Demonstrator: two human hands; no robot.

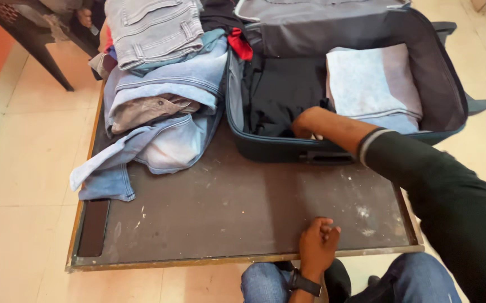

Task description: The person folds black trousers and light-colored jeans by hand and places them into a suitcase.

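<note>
Closest to me I see my knees in blue jeans (417, 278) at the bottom edge, and just above them my left hand (318, 242) rests on the near rim of the table (226, 207), fingers curled loosely into a soft fist with nothing in it; a dark watch (304, 282) sits on that wrist. The table top is dark and scuffed, with pale marks here and there, and a dark phone (93, 227) lies flat at its near left corner. Further in, my right arm in a black sleeve (439, 185) reaches across to the open suitcase (271, 147). My right hand (304, 124) dips over the near wall and lies on the black garment (282, 92) inside; the fingers are hidden behind the wall, so I can't tell whether they grip the cloth or just press on it. Beside the black garment, on the right side of the case, a pale folded cloth (372, 84) lies flat. Left of the suitcase, touching it, a pile of denim clothes (159, 101) is heaped on the table. At the far left corner stands a dark chair (24, 33).
</note>
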